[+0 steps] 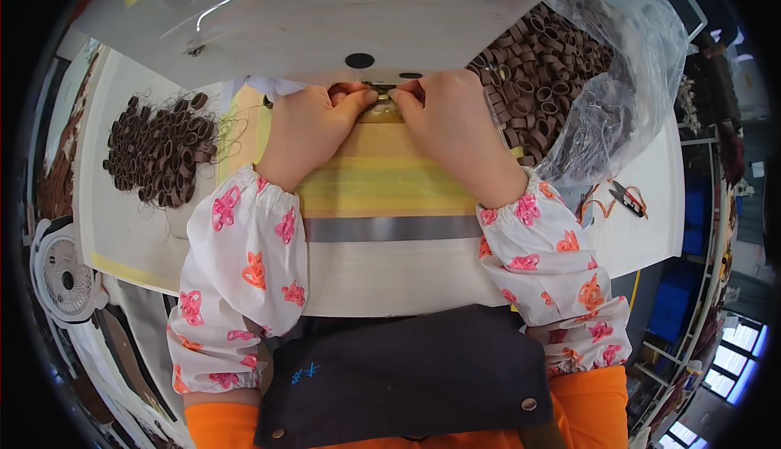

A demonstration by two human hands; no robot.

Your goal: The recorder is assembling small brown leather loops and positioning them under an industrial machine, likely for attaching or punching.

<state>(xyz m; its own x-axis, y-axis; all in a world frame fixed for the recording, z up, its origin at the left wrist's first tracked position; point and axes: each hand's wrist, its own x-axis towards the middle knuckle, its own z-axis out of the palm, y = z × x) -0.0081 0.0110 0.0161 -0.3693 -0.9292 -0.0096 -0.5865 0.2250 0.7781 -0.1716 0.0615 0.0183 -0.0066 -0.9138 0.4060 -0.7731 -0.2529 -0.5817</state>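
Under the grey sewing machine head (268, 38), my two hands meet with their fingertips close together at the machine's metal plate (381, 112). My left hand (313, 124) is closed, thumb against forefinger, just left of the stitching spot. From the other side my right hand (443, 111) pinches in the same way, a small gap between the two thumbs. Whatever lies in the fingertips is too small and too covered to name. Yellow tape (382, 180) covers the bed in front of them, with a grey metal strip (394, 229) along its near edge.
Brown strap loops (159, 148) with loose threads lie heaped on the left of the white table (407, 278). More brown loops (541, 83) fill a clear plastic bag (643, 67) at the right. Thread snips (628, 198) lie near the right edge. A white fan (69, 278) stands beyond the left edge.
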